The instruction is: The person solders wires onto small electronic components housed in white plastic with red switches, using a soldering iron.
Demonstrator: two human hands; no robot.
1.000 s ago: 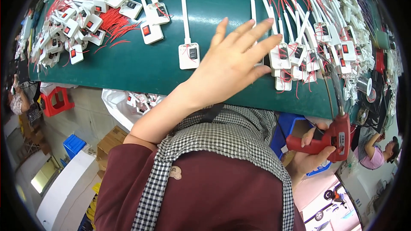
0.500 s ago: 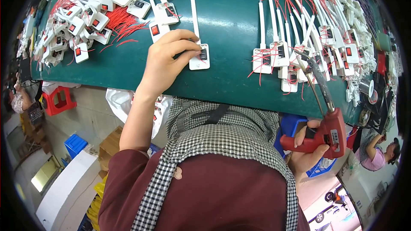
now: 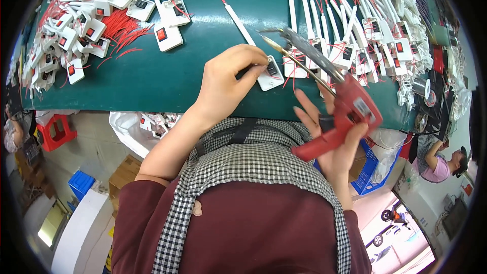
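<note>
Head view: a white switch strip (image 3: pixel 256 45) with red wires is pinched at its near end by the left hand (image 3: pixel 228 78), fingers pressed together on it. Its long axis runs away and leftward across the green worktop (image 3: pixel 167 76). A red soldering gun (image 3: pixel 335 101) is clasped in the right hand (image 3: pixel 335 147), tip near the strip. Boxes and floor are seen below.
</note>
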